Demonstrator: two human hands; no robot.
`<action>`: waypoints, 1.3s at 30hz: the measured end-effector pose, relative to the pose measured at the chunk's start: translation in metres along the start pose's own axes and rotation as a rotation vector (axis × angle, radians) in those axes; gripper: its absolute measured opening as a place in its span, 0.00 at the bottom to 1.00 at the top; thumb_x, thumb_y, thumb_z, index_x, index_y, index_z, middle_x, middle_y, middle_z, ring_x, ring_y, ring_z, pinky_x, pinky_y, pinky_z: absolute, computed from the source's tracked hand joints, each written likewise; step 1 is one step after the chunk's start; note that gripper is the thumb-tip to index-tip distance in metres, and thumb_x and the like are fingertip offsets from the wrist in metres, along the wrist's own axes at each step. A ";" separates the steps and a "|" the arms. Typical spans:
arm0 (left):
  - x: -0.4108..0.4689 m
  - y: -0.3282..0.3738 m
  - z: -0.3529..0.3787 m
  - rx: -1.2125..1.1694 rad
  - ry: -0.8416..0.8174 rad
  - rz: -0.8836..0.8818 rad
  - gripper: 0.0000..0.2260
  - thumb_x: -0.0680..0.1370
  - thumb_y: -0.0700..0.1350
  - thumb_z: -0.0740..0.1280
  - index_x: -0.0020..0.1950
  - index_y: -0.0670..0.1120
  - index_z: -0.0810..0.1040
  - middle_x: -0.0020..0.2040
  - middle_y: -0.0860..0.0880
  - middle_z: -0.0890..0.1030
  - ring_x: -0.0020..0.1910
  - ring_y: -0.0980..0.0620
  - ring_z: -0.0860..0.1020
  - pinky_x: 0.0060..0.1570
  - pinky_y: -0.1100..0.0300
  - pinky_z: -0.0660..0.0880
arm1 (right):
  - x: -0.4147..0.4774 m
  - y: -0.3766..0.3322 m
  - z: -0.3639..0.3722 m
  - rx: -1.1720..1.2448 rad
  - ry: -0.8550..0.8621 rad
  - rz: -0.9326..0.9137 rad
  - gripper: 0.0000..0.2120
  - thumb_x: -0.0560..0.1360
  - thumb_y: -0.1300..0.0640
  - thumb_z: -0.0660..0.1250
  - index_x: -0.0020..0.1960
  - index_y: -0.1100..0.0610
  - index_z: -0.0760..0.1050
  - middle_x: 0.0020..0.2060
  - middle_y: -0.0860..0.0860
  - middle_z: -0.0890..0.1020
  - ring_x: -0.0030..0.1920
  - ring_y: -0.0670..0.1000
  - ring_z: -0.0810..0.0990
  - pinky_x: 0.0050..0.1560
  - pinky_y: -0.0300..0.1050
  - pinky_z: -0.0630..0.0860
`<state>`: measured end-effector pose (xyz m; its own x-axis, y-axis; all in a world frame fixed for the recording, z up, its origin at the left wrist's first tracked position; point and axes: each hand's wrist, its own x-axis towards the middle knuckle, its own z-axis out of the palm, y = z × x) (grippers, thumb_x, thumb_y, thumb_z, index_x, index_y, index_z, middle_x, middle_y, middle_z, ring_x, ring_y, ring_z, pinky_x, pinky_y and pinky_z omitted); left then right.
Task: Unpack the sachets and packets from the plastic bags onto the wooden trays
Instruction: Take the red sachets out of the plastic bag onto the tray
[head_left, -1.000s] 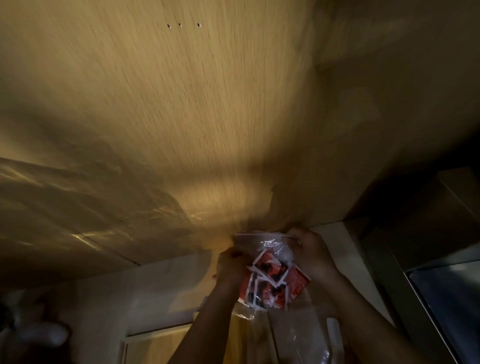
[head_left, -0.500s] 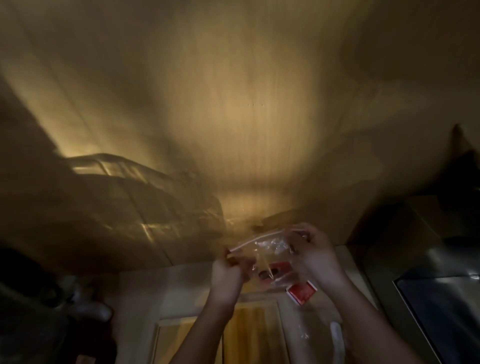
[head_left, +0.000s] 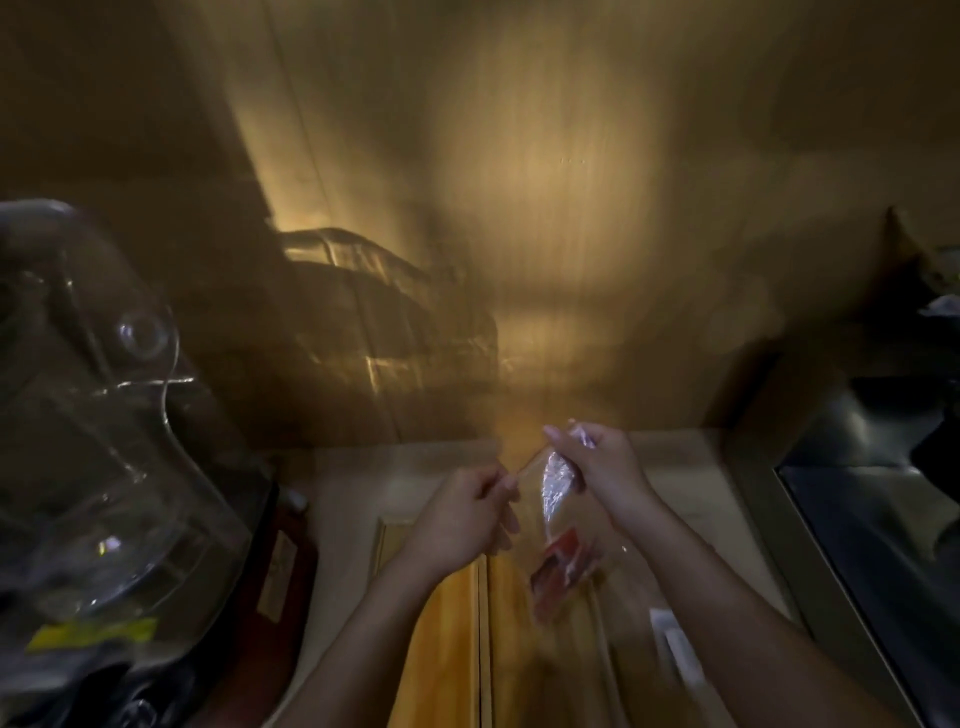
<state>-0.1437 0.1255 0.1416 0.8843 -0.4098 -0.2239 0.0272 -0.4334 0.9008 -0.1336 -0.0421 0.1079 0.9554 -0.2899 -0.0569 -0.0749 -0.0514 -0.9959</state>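
I note the red sachets (head_left: 561, 569) have dropped from the clear plastic bag (head_left: 558, 480), now below my right hand (head_left: 602, 462) over the wooden tray (head_left: 447, 623); both it and my left hand (head_left: 467, 512) pinch the bag mouth apart.

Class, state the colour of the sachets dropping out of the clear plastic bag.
Red, though blurred; the sachets show best in the head view.

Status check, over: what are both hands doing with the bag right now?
Left hand and right hand both pinching the bag mouth, held above the trays. Red sachets low in bag. Nothing blocking.
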 end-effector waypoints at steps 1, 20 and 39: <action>-0.005 -0.005 0.001 -0.007 -0.026 -0.047 0.11 0.81 0.43 0.57 0.42 0.43 0.74 0.33 0.48 0.78 0.28 0.54 0.75 0.27 0.67 0.71 | -0.004 0.007 0.003 -0.035 -0.016 0.025 0.19 0.73 0.59 0.68 0.26 0.56 0.66 0.16 0.46 0.67 0.16 0.42 0.64 0.20 0.34 0.62; -0.037 -0.044 0.040 -0.849 0.089 -0.482 0.03 0.76 0.37 0.66 0.46 0.38 0.79 0.35 0.45 0.85 0.34 0.52 0.84 0.30 0.59 0.81 | -0.081 0.027 0.018 -0.261 -0.127 0.062 0.05 0.74 0.57 0.65 0.48 0.58 0.77 0.40 0.47 0.79 0.42 0.45 0.77 0.40 0.32 0.72; -0.042 -0.045 0.058 -0.682 0.043 -0.321 0.10 0.74 0.45 0.69 0.35 0.45 0.73 0.37 0.47 0.80 0.40 0.53 0.78 0.36 0.62 0.78 | -0.114 0.008 0.011 -0.718 -0.214 -0.057 0.06 0.72 0.52 0.61 0.40 0.54 0.72 0.38 0.53 0.82 0.39 0.53 0.79 0.39 0.47 0.75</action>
<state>-0.2088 0.1159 0.0886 0.8015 -0.3092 -0.5119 0.5566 0.0729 0.8276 -0.2400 0.0014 0.1056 0.9926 -0.0793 -0.0923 -0.1215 -0.6929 -0.7107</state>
